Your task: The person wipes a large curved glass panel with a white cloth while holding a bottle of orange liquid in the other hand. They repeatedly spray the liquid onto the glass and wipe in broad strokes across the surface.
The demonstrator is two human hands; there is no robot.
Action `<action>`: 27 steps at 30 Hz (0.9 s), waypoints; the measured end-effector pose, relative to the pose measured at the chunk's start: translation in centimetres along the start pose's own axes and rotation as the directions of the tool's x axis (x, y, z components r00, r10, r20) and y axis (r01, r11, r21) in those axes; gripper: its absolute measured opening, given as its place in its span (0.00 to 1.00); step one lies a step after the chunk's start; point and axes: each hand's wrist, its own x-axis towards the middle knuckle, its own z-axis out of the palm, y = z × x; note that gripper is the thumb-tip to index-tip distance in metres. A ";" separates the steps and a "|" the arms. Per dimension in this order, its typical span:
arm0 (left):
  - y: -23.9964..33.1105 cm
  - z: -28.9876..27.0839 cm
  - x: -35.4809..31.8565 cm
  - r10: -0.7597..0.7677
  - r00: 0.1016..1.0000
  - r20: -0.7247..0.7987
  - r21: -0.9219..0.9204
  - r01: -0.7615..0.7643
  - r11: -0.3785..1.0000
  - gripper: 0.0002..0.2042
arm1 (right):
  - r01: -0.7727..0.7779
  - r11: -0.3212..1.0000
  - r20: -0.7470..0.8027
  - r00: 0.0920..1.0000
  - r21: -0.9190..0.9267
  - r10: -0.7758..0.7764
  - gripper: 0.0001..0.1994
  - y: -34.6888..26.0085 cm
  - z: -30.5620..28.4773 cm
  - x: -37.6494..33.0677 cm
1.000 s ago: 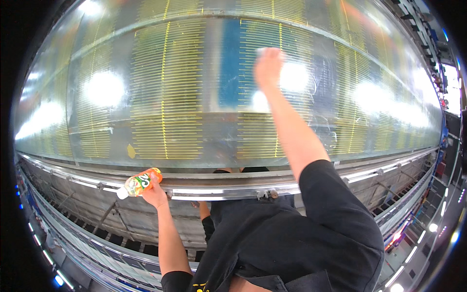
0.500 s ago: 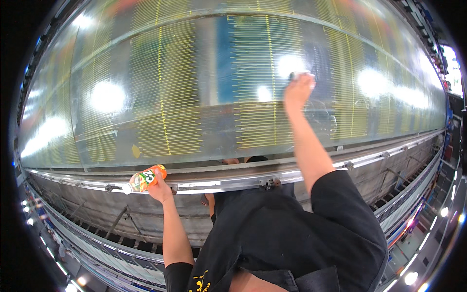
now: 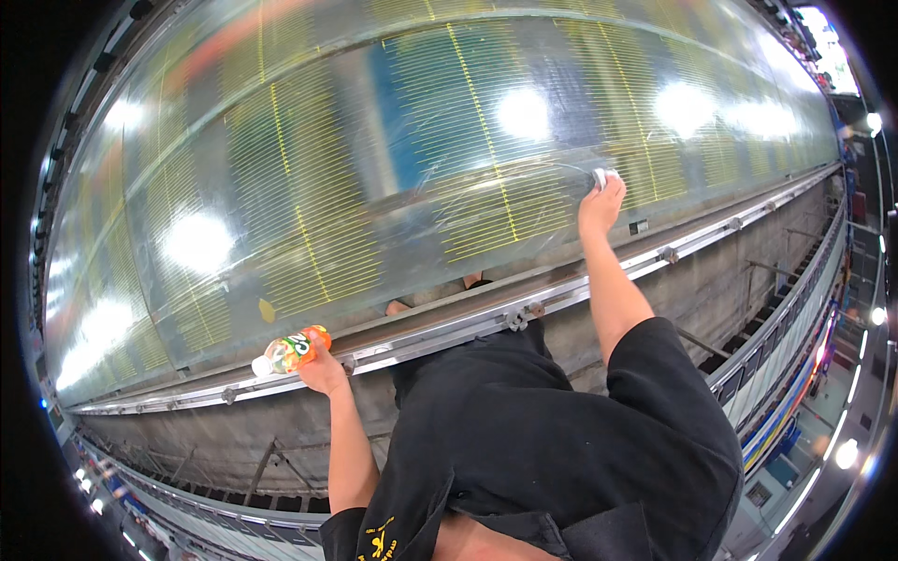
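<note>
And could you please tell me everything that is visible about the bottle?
The bottle is small and looks like plastic, with a white cap in place and an orange label carrying green and white areas; the part near the neck looks clearer. It lies sideways in the left hand, which grips it near its base, with the cap toward the person's left. In the picture it overlaps the metal rail; whether they touch, and how full it is, I cannot tell.

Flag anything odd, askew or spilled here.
On the shiny translucent tabletop, by the near edge left of centre, a small yellow oval patch looks odd: it sits apart from the rows of thin yellow lines. No spill shows around the white-capped orange plastic bottle.
</note>
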 end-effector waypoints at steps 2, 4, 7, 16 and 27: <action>0.0 0.9 0.1 0.075 0.997 0.016 -0.018 -0.075 0.997 0.33 | 0.047 0.970 -0.022 0.998 -0.237 -0.054 0.23 -1.6 2.2 -6.4; -0.2 0.7 0.3 0.152 0.988 0.038 -0.109 -0.147 0.983 0.32 | 0.182 0.983 0.119 0.977 -0.024 -0.178 0.22 -9.6 4.1 -14.1; 1.3 0.0 -0.4 0.193 0.974 0.117 -0.289 -0.153 0.945 0.27 | 0.422 0.882 0.308 0.827 0.211 -0.470 0.20 -18.9 3.2 -22.3; -2.4 -1.6 1.5 0.222 0.936 0.274 -0.624 -0.002 0.782 0.20 | -0.699 0.065 0.684 0.712 0.712 0.157 0.20 -16.3 -6.5 -10.3; 0.2 -5.6 -4.4 -0.110 0.990 0.091 -0.542 0.142 0.828 0.33 | -0.320 0.914 -0.210 0.904 0.248 0.373 0.18 9.7 -3.9 4.5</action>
